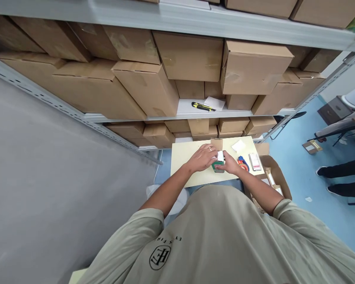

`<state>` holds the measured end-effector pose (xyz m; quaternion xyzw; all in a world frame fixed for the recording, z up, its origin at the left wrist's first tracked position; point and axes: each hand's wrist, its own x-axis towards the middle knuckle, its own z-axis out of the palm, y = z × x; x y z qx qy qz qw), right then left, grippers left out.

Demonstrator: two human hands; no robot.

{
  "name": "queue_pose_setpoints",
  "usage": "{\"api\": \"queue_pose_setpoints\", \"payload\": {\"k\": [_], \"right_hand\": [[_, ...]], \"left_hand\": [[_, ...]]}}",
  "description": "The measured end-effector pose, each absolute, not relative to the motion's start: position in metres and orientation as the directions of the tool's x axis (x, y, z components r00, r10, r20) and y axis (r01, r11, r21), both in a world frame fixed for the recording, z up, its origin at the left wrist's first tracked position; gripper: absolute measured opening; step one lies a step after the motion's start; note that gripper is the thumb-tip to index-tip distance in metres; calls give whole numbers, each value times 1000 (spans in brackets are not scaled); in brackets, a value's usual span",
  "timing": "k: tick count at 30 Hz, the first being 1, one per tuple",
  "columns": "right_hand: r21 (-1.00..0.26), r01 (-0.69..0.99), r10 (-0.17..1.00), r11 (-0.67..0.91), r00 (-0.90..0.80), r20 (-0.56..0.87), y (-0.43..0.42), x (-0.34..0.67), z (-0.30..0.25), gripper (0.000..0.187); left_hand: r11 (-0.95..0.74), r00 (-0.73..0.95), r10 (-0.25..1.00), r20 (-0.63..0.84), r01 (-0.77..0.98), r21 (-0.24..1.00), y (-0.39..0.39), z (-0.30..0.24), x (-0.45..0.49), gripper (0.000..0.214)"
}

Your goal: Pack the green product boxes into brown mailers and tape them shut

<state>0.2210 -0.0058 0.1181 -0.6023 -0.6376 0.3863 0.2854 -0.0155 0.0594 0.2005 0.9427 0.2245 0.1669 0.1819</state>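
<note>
Pressing inward, left grip [202, 157] and right grip [232, 163] close around a small green-and-white box [218, 162] on the pale tabletop [182, 157], beside a tape dispenser [243, 163].

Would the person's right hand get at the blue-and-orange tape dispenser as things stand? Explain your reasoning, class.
Probably yes. The right hand lies just beside the tape dispenser on the pale yellow board, nothing visible between them, though it would likely have to leave the green-and-white packet first.
</note>
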Motion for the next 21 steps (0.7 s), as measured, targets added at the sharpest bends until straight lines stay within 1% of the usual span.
{"api": "queue_pose_setpoints", "payload": {"k": [3, 7, 10, 12, 13, 15, 18, 21], "right_hand": [[-814, 581, 993, -7, -90, -72, -3, 226, 119, 61], [-755, 655, 995, 42, -99, -30, 1, 235, 124, 57], [-707, 701, 992, 94, -129, 4, 2, 241, 124, 56], [-696, 708, 989, 119, -145, 21, 0, 245, 123, 56], [-697, 706, 988, 126, -149, 27, 0, 247, 123, 56], [-705, 697, 989, 129, -144, 38, -1, 252, 124, 57], [-715, 688, 992, 122, -109, 65, -1, 262, 131, 58], [-687, 714, 991, 134, -99, 90, 3, 273, 145, 61]], "left_hand": [[-844, 852, 468, 235, 352, 405, 63, 203, -11, 27], [-824, 833, 517, 198, 421, 379, 61, 207, 1, 27], [-823, 822, 537, 190, 462, 330, 59, 210, 11, 37], [-817, 809, 557, 188, 492, 302, 59, 212, 16, 46], [-810, 799, 571, 189, 510, 291, 60, 212, 17, 46], [-790, 770, 604, 207, 544, 283, 62, 213, 18, 39], [-755, 704, 654, 275, 585, 297, 63, 214, 19, 31], [-749, 676, 661, 325, 575, 329, 61, 215, 26, 23]]}}
